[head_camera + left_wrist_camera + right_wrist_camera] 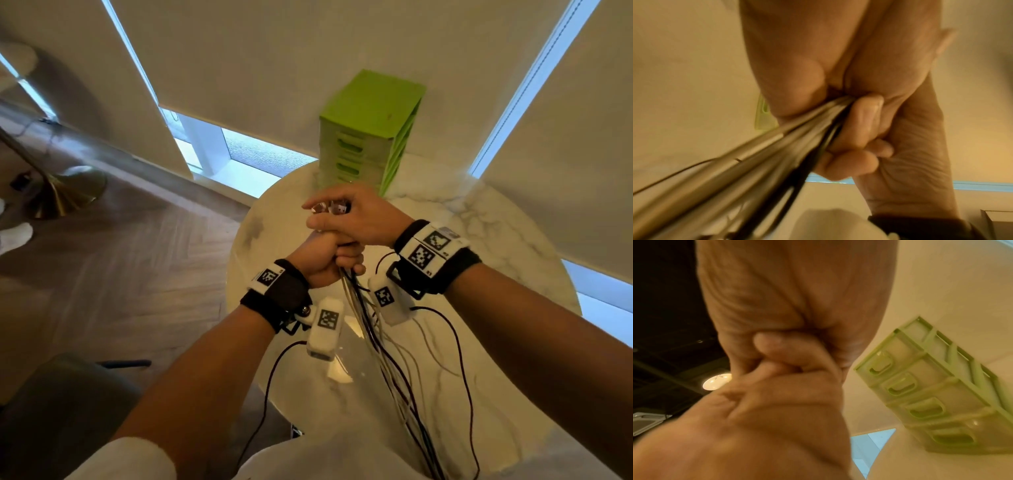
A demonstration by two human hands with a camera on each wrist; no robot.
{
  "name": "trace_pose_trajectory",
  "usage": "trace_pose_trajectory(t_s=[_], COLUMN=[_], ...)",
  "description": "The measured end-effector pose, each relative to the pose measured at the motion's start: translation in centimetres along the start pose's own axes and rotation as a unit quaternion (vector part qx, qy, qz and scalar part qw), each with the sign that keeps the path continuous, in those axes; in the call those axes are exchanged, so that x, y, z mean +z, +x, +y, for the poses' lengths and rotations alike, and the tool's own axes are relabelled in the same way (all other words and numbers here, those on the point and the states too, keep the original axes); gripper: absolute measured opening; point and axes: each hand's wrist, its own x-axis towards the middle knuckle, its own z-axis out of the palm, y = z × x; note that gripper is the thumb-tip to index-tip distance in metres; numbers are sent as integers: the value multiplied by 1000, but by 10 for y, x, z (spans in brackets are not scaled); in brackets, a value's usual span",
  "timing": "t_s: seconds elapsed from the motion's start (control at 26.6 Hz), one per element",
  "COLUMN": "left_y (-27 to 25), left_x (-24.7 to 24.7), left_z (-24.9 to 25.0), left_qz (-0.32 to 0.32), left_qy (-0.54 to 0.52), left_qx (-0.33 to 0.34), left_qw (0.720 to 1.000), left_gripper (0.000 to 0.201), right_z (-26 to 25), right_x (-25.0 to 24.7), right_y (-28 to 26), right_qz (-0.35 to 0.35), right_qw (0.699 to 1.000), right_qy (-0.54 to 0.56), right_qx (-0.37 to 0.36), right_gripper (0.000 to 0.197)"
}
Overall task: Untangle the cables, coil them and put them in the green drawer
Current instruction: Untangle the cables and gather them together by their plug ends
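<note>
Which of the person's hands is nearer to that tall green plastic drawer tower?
The right hand. It sits just in front of the green plastic drawer tower, over the cable ends; the left hand grips the bundle of cables just below it, farther back.

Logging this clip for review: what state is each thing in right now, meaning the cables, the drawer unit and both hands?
Cables: bunched in one bundle, uncoiled, hanging toward the person's lap.
Cable plugs: gathered at the top of the bundle, under the right hand's fingers.
Left hand: fist gripping the bundle just below the plugs.
Right hand: fingers curled over the plugs, directly above the left hand.
Green drawer unit: upright on the table, all visible drawers closed.
</note>
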Motion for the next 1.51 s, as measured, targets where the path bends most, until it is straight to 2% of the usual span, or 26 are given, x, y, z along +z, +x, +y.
trace_pose_trajectory(t_s=[0.08, 0.15, 0.3, 0.38, 0.45, 0.53, 0.56, 0.6, 0.64, 0.72, 0.79, 0.87, 0.98, 1.09, 1.2, 1.28, 1.39, 1.51], left_y=[6, 12, 10, 9, 7, 6, 5, 4, 3, 3, 2, 4, 10, 21, 37, 41, 43, 40], left_x=[8, 15, 25, 24, 19, 10, 7, 4, 3, -3, -13, -22, -27, -21, 20, 51, 103, 164], left_z=[8, 12, 14, 15, 24, 36, 40, 44, 48, 56, 67, 76, 81, 84, 78, 64, 24, -28], left_qz=[19, 38, 85, 81, 49, 31, 30, 28, 22, 6, -4, 4, 28, 42, 4, -20, -62, -100], left_qy=[-13, -30, 6, 26, 15, -1, -2, -1, 0, -15, -44, -49, -43, -47, 14, 75, 149, 220], left_qx=[25, 41, 78, 73, 54, 68, 77, 83, 84, 79, 74, 74, 88, 95, 67, 45, 10, -15], left_qw=[999, 998, 993, 994, 997, 997, 997, 996, 996, 997, 996, 996, 995, 993, 998, 996, 987, 970], left_gripper=[14, 23, 26, 31, 32, 32, 34, 34, 34, 35, 36, 36, 37, 43, 38, 34, 30, 26], right_z=[-8, -12, -10, -8, 0, 20, 35, 48, 63, 93, 129, 160, 176, 170, 170, 169, 164, 153], right_x=[-8, -14, -18, -23, -31, -34, -30, -24, -18, -13, -24, -44, -79, -116, -128, -123, -122, -125], right_y=[6, 9, 3, -3, -17, -36, -48, -60, -71, -88, -102, -116, -133, -161, -220, -248, -287, -324], right_qz=[25, 59, 68, 62, 44, -42, -99, -149, -170, -125, -32, 43, 84, 49, 117, 165, 198, 201], right_qw=[999, 993, 977, 992, 994, 961, 948, 945, 951, 970, 969, 948, 909, 858, 821, 832, 885, 926], right_qy=[-34, -102, -195, -105, 95, 236, 239, 208, 156, 50, -54, -161, -247, -280, -267, -238, -174, -127], right_qx=[-9, -24, -60, -42, 25, 139, 186, 203, 204, 202, 239, 271, 325, 427, 491, 473, 383, 293], right_gripper=[14, 14, 33, 38, 44, 53, 54, 50, 41, 26, 30, 29, 33, 37, 29, 24, 15, 16])
